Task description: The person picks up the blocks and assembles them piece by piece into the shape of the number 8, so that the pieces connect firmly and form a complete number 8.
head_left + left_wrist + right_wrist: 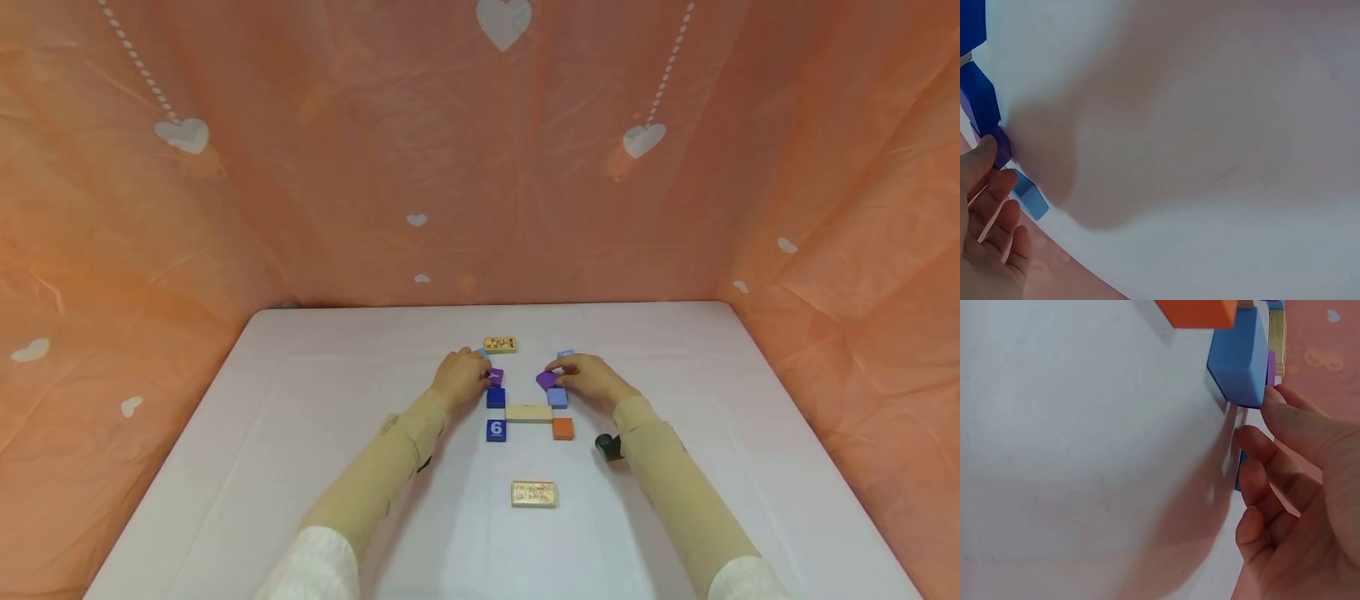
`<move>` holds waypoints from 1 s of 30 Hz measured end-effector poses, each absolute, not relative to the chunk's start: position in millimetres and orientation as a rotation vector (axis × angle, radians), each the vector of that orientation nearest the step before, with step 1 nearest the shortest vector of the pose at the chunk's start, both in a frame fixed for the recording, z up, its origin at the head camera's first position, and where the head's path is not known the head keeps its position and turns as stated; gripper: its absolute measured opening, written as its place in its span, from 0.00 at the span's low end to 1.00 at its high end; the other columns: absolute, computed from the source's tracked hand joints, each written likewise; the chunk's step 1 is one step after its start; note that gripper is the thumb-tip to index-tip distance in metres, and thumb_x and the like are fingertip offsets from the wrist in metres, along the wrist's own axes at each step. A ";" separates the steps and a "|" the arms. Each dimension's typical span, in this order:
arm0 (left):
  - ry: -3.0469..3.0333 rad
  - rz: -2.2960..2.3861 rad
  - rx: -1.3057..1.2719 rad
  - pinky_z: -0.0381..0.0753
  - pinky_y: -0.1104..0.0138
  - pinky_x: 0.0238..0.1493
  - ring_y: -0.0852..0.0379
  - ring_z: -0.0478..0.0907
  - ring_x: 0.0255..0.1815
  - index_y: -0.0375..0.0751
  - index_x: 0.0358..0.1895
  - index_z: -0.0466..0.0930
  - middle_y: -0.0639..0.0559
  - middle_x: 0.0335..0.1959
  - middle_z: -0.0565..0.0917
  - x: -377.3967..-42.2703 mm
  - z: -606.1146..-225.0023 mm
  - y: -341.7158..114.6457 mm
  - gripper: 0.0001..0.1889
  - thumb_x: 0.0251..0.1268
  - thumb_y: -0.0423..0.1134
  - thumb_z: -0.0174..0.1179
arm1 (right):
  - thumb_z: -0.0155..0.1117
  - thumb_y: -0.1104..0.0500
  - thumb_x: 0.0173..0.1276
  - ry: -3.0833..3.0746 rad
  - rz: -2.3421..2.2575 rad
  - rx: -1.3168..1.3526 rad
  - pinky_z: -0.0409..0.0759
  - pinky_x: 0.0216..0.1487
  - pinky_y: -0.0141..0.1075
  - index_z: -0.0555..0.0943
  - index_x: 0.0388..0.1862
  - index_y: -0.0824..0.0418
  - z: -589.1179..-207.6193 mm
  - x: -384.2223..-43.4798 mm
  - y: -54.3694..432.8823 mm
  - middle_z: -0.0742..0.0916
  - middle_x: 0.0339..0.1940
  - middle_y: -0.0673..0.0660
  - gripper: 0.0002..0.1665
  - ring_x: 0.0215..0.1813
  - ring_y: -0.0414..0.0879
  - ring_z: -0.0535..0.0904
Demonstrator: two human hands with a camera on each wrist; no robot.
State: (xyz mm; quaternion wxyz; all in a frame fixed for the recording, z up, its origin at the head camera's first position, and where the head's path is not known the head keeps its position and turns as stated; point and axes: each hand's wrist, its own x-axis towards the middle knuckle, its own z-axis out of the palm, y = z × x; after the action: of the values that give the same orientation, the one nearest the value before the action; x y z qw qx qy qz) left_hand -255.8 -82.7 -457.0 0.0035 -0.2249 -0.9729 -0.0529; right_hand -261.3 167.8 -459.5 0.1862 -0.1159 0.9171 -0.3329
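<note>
My left hand [459,379] pinches a purple block [495,377] with a light marking on top; in the left wrist view the thumb lies against that purple block [1002,147]. Directly in front of it is a dark blue block [496,397], and a light blue block [1030,195] shows past the fingers. On the other side my right hand [592,377] holds a second purple block [547,380], turned cornerwise, between thumb and fingers. Only a sliver of this purple block [1270,367] shows in the right wrist view, behind a light blue block [1238,359].
A pale wooden bar [528,413] lies between the two block columns. Nearer are a dark blue block marked 6 [496,430] and an orange block [563,429]. Patterned wooden tiles lie behind [500,344] and in front. A dark green object [608,447] sits by the right sleeve.
</note>
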 end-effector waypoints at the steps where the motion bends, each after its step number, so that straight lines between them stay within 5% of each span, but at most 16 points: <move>1: -3.050 -0.155 -0.716 0.74 0.61 0.43 0.53 0.75 0.41 0.45 0.40 0.84 0.52 0.39 0.84 -256.8 -457.1 -82.2 0.09 0.59 0.43 0.62 | 0.57 0.58 0.68 2.583 -0.936 -0.327 0.66 0.64 0.54 0.79 0.55 0.48 -459.7 -261.4 167.8 0.80 0.56 0.59 0.17 0.59 0.55 0.72; 30: -3.066 -0.066 -0.835 0.72 0.62 0.43 0.54 0.73 0.40 0.56 0.51 0.82 0.52 0.42 0.84 -262.1 -456.7 -81.9 0.14 0.61 0.46 0.60 | 0.56 0.57 0.69 2.555 -0.964 -0.291 0.64 0.65 0.55 0.78 0.55 0.47 -461.4 -262.1 168.6 0.79 0.58 0.58 0.17 0.61 0.55 0.70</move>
State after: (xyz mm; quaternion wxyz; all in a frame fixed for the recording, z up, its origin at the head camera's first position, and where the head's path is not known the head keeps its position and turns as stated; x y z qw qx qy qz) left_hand -262.1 -81.9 -456.7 -0.0185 -0.2627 -0.9645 -0.0209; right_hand -262.1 168.6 -461.4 0.1962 -0.1038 0.9122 -0.3443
